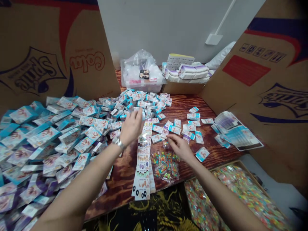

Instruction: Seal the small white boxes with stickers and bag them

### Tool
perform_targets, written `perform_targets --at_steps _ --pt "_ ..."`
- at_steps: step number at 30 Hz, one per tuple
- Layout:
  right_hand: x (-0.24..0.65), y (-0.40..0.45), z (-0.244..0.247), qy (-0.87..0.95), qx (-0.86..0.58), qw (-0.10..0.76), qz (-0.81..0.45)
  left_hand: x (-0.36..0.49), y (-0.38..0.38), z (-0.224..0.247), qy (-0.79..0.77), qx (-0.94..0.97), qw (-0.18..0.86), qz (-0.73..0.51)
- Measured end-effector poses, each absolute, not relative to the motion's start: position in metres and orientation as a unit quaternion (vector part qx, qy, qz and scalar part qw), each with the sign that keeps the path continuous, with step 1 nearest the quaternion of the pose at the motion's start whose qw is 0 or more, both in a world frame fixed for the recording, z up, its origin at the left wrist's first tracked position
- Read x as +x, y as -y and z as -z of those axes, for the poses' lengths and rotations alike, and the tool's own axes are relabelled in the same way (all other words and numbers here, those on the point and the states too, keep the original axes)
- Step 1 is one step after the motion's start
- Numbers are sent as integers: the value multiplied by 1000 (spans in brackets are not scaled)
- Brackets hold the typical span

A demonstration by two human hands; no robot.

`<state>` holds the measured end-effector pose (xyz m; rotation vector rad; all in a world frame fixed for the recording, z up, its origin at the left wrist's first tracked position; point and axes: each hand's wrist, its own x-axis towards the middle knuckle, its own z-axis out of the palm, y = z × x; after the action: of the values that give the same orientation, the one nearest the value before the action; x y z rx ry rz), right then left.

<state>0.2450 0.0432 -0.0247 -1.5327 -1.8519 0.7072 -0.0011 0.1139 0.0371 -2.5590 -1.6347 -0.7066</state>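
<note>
Tabletop point(178, 104): shows dark, streaky red-brown wood grain, bare mainly at the back right and along the near edge.
Left hand point(132, 126): reaches over the heap's edge by the top of the strips, palm down, fingers extended and close together; cannot tell whether anything is pinched.
Right hand point(181, 148): bends in from the right, fingertips drawn together at the small clear packet point(165, 144); cannot tell whether pinched or just touched.
Carton heap point(69, 138): covers the left side and runs to the back middle, in white, blue and purple with red hand prints.
Printed strips point(143, 154): lie overlapped between the hands, fanned at the near end.
Multicoloured packets point(166, 166): lie just right of the strips.
Loose cartons point(190, 126): lie scattered beyond and right of the right hand.
Flattened cartons point(234, 130): lie at the right edge, partly on a clear sleeve.
Back edge: holds a clear plastic bag point(131, 72) with a patterned card point(144, 74) on top, beside an open box point(184, 88) of bundled cartons.
Sides: rise as large cardboard panels point(84, 38), lettering upside down.
Near right: holds a low box point(240, 192) of multicoloured packets, below table level.
Wall point(154, 29): stands plain grey, with a white fitting point(213, 39) and conduit.
</note>
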Motion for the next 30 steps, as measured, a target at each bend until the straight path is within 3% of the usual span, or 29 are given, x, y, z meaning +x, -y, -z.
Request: perform_targets --at_steps 4,7,13,22,26,30 --pt "259 -41 38 782 -558 195 -196 5 -154 -66 484 -807 47 334" --pt "261 -40 47 789 -572 161 -155 7 -142 -60 467 -812 31 349" --pt "237 -75 53 784 -595 143 -110 19 -97 -7 471 -842 -34 260" --pt "238 -111 58 809 -577 71 -85 80 -71 47 396 -917 27 45" --pt "244 -103 51 807 -578 86 -77 94 -61 50 385 -922 21 35" --pt "221 -94 37 835 -523 132 -107 80 -25 22 365 -930 -15 46"
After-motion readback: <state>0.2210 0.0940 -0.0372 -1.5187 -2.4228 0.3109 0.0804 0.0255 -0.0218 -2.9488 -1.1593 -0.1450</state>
